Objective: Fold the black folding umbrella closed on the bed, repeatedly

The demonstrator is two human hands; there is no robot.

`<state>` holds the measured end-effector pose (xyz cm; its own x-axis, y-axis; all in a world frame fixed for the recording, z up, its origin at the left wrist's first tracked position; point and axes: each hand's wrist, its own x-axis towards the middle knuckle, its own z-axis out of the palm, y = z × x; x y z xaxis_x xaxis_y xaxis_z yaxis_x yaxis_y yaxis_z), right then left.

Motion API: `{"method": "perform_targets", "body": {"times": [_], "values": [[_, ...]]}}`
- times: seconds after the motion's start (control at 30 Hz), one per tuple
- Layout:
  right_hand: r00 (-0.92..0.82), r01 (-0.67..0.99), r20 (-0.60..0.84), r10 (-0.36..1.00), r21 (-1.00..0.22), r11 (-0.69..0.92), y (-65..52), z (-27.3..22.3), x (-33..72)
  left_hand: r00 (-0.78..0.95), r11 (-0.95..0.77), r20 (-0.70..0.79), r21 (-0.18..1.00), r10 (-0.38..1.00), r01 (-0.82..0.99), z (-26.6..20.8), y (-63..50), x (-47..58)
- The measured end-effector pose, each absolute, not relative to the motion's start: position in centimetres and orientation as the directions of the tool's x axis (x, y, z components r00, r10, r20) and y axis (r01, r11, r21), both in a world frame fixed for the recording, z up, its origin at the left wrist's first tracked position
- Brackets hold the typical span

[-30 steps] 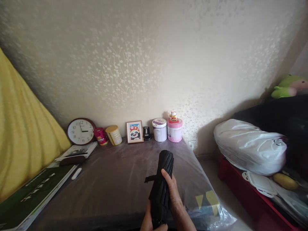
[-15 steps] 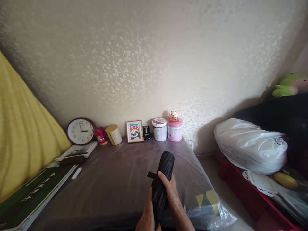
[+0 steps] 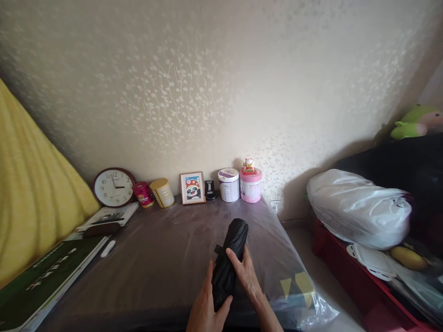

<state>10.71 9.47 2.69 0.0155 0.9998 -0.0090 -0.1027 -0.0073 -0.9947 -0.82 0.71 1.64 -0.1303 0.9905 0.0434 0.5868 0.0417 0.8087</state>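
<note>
Got exactly one folded black umbrella [image 3: 223, 279] here, held at a slant, far end up and off to the right, over the front part of one plastic-covered surface [image 3: 166, 249]. Can't tell whether touching the surface or lifted clear of it. Counting two bare hands on it, both at once. Left hand [image 3: 204, 309] half curled round the lower end, fingers along the left side, thumb across the near end. Right hand [image 3: 245, 273] wrapped round the middle from the right, thumb over the top, closed to about the umbrella's thickness. Also spotting one short black strap [image 3: 218, 249] poking out just above the left fingertips. Along the wall [image 3: 311, 92] at the back, left to right: one round clock [image 3: 114, 186], one magenta can [image 3: 143, 194], one yellow can [image 3: 162, 192], one framed panda picture [image 3: 193, 188], one small black gadget [image 3: 210, 190] (can't make out what exactly), one white tub [image 3: 229, 186], one pink tub [image 3: 251, 189]. So, four containers total, plus one little cat figurine [image 3: 248, 165] on top of the pink tub. Over on the left: one green book [image 3: 48, 279], one brown case [image 3: 101, 230], one white oval thing [image 3: 108, 249], one paper booklet [image 3: 109, 216], one yellow curtain [image 3: 38, 198]. Off to the right, beside the surface: one red box [image 3: 339, 272], one bulging white plastic bag [image 3: 356, 210], one white lid [image 3: 374, 263], and farther back one green plush toy [image 3: 413, 122].
</note>
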Motion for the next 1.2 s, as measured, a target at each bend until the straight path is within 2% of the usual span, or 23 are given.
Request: {"method": "perform_targets", "body": {"times": [0.1, 0.3, 0.37, 0.43, 0.57, 0.73, 0.8, 0.97, 1.07, 1.2], "values": [[0.005, 0.080, 0.031, 0.999, -0.996, 0.031, 9.9, 2.0, 11.0, -0.110, 0.051, 0.048, 0.661, 0.993, 0.748, 1.5, 0.9, -1.3], [0.132, 0.298, 0.169, 0.977, -0.947, 0.123, 10.5, -0.6, 11.1, -0.114, 0.131, -0.065, 0.468, 0.991, 0.874, 2.6, 1.1, -0.8], [0.107, 0.352, 0.240, 0.965, -0.917, 0.189, 10.5, -0.9, 11.2, -0.112, 0.133, -0.076, 0.411, 0.991, 0.902, 2.7, 1.2, -0.5], [0.008, 0.367, 0.309, 0.951, -0.885, 0.285, 10.4, -0.6, 11.3, -0.114, 0.138, -0.085, 0.366, 0.990, 0.920, 2.9, 1.2, -0.3], [-0.197, 0.313, 0.384, 0.902, -0.847, 0.429, 10.5, 0.5, 11.6, -0.119, 0.144, -0.102, 0.300, 0.988, 0.943, 3.2, 1.2, 0.0], [-0.231, 0.212, 0.422, 0.877, -0.857, 0.469, 10.4, 1.4, 12.6, -0.107, 0.124, -0.093, 0.205, 0.990, 0.971, 3.5, 1.1, 0.3], [-0.256, 0.165, 0.386, 0.886, -0.886, 0.433, 10.2, 1.6, 13.1, -0.104, 0.115, -0.069, 0.177, 0.992, 0.977, 3.3, 1.0, 0.3], [-0.372, -0.026, 0.187, 0.909, -0.981, 0.191, 9.2, 1.7, 14.0, -0.084, 0.087, -0.021, 0.141, 0.996, 0.986, 2.7, 0.8, 0.3], [-0.403, -0.125, 0.169, 0.899, -0.984, 0.129, 8.9, 2.0, 13.8, -0.093, 0.094, -0.020, 0.120, 0.996, 0.988, 2.8, 0.8, 0.5], [-0.396, -0.159, 0.130, 0.909, -0.985, 0.072, 9.2, 2.5, 12.9, -0.103, 0.110, -0.058, 0.117, 0.993, 0.987, 3.0, 1.0, 0.7]]}}
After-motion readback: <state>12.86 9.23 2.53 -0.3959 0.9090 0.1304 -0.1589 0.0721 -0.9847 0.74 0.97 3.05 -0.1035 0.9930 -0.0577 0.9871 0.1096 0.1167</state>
